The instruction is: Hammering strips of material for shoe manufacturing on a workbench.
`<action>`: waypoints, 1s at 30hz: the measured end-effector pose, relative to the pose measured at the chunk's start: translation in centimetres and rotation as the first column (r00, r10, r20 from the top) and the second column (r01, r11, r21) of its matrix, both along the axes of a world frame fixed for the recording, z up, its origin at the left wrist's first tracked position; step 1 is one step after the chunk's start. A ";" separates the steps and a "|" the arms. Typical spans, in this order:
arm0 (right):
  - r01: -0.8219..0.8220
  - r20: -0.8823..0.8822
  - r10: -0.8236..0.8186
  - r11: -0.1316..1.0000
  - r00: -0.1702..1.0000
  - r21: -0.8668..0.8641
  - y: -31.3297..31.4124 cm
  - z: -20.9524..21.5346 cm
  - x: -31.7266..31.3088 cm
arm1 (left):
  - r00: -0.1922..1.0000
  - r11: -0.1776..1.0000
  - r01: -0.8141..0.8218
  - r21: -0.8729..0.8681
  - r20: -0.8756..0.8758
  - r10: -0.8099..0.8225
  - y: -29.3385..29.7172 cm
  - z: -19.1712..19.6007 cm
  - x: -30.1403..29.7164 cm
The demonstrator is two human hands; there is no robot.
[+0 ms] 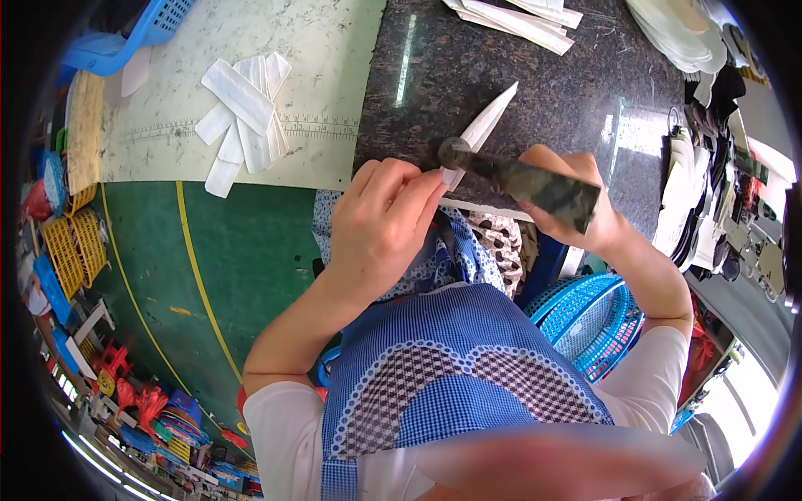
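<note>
Left hand (386,219): curled, fingertips pinching the near end of a white strip (482,129) against the stone edge.
White strip: long, flat, tapering to a point at its far end; matte, possibly folded along its length, though hard to tell here; lying on the dark slab, angled away to the upper right.
Right hand (585,209): clenched round the thick end of a hammer-like tool (522,177).
Tool: dark, mottled, worn-looking; blocky handle narrowing to a rounded head, that head resting on the strip just beside the left fingertips.
Slab (535,75): speckled dark granite, polished, glossy with window glare.
Cutting mat (334,50): pale, marbled, printed ruler line, lying left of the slab.
Strip pile (244,117): several white rounded-end strips fanned loosely on the mat.
More strips (518,18): stacked at the slab's far edge.
Apron (451,376): blue-and-white checked cloth, scalloped pattern.
Basket (589,321): blue plastic mesh, below the right forearm.
Floor (234,267): green, smooth, yellow painted lines.
</note>
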State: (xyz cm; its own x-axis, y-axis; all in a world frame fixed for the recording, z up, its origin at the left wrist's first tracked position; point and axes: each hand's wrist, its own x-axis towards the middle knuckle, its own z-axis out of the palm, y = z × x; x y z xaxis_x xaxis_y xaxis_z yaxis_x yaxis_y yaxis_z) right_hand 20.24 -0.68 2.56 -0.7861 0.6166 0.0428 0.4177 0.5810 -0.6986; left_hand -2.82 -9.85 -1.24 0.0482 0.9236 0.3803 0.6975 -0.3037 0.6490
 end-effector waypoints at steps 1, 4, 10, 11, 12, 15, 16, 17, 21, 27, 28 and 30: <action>-0.002 -0.001 0.002 1.000 1.000 0.001 0.0 0.0 -0.1 | 1.000 1.000 -0.013 -0.015 0.004 0.013 -0.1 0.1 0.1; -0.038 -0.032 0.039 0.999 0.999 0.030 0.1 0.2 -0.5 | 1.000 1.000 -0.029 0.012 -0.010 0.029 0.1 -0.1 -0.2; -0.042 -0.038 0.042 0.999 0.998 -0.015 0.1 0.2 -0.5 | 0.998 0.996 -0.051 0.069 -0.044 0.054 -0.3 -0.5 -0.1; -0.058 -0.081 0.056 0.998 0.995 -0.020 0.1 0.5 -0.7 | 0.997 0.996 -0.057 0.065 -0.055 0.060 -0.4 -0.4 0.0; -0.061 -0.081 0.059 0.998 0.995 -0.022 0.1 0.3 -0.6 | 0.997 0.996 -0.059 0.063 -0.055 0.063 -0.5 -0.5 0.1; -0.060 0.016 0.060 0.997 0.998 0.040 0.3 -0.1 -0.5 | 0.993 0.992 -0.068 0.103 -0.088 0.077 -0.5 -0.7 0.1; -0.075 -0.013 0.075 0.997 0.997 0.031 0.3 -0.1 -0.7 | 0.992 0.991 -0.069 0.110 -0.101 0.080 -0.5 -0.6 0.0; -0.090 -0.042 0.090 0.996 0.995 0.022 0.3 -0.1 -0.8 | 0.990 0.991 -0.070 0.118 -0.114 0.084 -0.6 -0.6 0.0; -0.084 0.009 0.084 0.994 0.996 0.063 0.4 0.2 -0.9 | 0.990 0.983 -0.070 0.170 -0.107 0.089 -0.5 -0.7 0.1; -0.115 -0.009 0.116 0.992 0.993 0.061 0.3 0.0 -0.8 | 0.980 0.985 -0.060 0.163 -0.180 0.089 -0.7 -0.3 0.0; -0.114 -0.013 0.116 0.989 0.993 0.096 0.3 0.5 -1.0 | 0.980 0.984 -0.060 0.170 -0.177 0.090 -0.7 -0.5 0.1; -0.141 0.000 0.142 0.984 0.990 0.106 0.1 0.3 -1.0 | 0.980 0.982 -0.062 0.177 -0.173 0.093 -0.8 -0.5 0.0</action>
